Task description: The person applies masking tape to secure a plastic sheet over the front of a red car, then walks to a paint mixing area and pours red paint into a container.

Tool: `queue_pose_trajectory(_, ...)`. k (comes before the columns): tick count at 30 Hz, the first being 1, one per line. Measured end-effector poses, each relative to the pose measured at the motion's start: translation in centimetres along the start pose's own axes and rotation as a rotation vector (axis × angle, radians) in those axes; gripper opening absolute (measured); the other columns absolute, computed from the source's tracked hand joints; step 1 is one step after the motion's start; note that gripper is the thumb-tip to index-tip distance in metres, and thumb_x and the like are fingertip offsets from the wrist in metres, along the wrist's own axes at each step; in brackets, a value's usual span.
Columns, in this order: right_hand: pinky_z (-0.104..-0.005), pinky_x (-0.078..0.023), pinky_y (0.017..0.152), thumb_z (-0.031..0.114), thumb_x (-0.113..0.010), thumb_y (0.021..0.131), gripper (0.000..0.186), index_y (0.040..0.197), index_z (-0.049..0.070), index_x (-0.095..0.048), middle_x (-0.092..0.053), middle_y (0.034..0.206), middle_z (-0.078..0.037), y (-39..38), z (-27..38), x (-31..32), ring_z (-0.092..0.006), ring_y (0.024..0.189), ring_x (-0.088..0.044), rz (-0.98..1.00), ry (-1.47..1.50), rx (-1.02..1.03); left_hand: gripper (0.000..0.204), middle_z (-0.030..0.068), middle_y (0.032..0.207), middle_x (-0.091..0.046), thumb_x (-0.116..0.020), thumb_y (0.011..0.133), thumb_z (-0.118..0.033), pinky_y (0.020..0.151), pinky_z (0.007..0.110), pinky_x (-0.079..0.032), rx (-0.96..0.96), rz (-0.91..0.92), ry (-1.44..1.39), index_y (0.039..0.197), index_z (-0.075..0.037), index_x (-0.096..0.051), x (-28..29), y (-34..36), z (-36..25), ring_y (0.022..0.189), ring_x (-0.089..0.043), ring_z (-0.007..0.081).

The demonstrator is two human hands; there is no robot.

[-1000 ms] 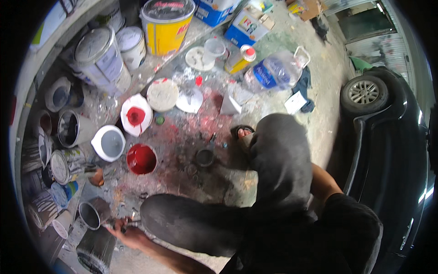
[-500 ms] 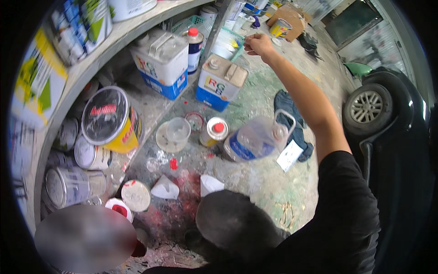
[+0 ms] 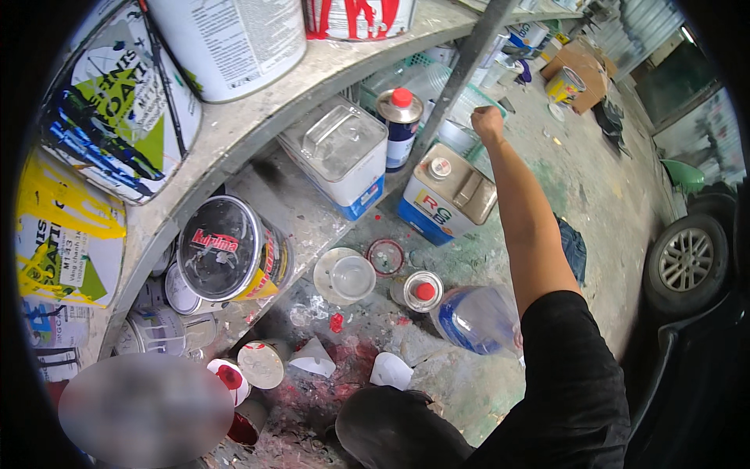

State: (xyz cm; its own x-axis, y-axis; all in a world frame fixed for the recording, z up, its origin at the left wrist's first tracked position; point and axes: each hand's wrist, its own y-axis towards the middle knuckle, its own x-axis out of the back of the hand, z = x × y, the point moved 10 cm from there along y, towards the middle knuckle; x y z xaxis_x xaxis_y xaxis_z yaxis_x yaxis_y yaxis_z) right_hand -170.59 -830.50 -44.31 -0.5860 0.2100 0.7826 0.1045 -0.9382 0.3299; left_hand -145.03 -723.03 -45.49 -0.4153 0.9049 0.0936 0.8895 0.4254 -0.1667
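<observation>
My right arm stretches far forward, and my right hand [image 3: 487,123] is closed beside the green plastic basket [image 3: 488,100]. Its fingertips are turned away, so what they hold, if anything, is hidden. Clear and white plastic tubs [image 3: 457,134] sit in and about the basket. Just below the hand stands a square white-and-blue metal can [image 3: 451,190] with a handle. A dark bottle-shaped can with a red cap [image 3: 400,117] is to its left. My left hand does not show; a blurred patch covers the lower left.
A shelf [image 3: 328,66] with paint cans curves along the left. On the floor stand a clear plastic cup [image 3: 352,277], a red-capped tin [image 3: 420,292], a large clear jug [image 3: 476,319] and a red-stained cup [image 3: 228,377]. A car wheel [image 3: 686,260] is at the right.
My view has swung left, so the scene slides right and down. My right hand is still stretched out and now appears closer to the basket, with its fingers less visible.
</observation>
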Motion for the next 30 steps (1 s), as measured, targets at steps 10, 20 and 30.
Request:
queue_pose_trajectory(10, -0.0454, -0.053, 0.082, 0.013, -0.068, 0.074, 0.021, 0.094, 0.006, -0.067, -0.071, 0.093, -0.021, -2.4, 5.3, 6.0, -0.038, 0.092, -0.068, -0.141, -0.049, -0.022, 0.058, 0.0093, 0.132, -0.052, -0.064, 0.083, -0.017, 0.081, 0.031, -0.044, 0.003, -0.063, 0.002, 0.139, -0.012, -0.05, 4.7, -0.7, 0.0, 0.093, -0.052, 0.0175)
queue_pose_trajectory(20, -0.0533, -0.051, 0.077, 0.031, -0.068, 0.085, 0.027, 0.111, 0.023, -0.063, -0.069, 0.093, -0.015, -3.1, 11.4, 20.6, -0.0346, 0.089, -0.067, -0.464, -0.469, 0.312, 0.058, 0.0092, 0.132, -0.052, -0.064, 0.083, -0.017, 0.08, 0.031, -0.044, -0.004, -0.075, -0.033, 0.139, -0.011, -0.05, 17.5, -0.1, 0.9, 0.093, -0.053, 0.0177)
queue_pose_trajectory(30, -0.0401, -0.047, 0.063, 0.0, -0.067, 0.083, 0.01, 0.091, -0.001, -0.06, -0.064, 0.083, -0.015, -33.0, 30.2, 24.6, -0.033, 0.071, -0.061, 0.703, -0.152, 1.094, 0.052, 0.0024, 0.082, -0.047, -0.059, 0.085, -0.009, 0.067, 0.027, -0.042, -0.026, 0.072, -0.12, 0.135, -0.004, -0.046, 22.7, -2.1, -0.8, 0.072, -0.047, 0.0123)
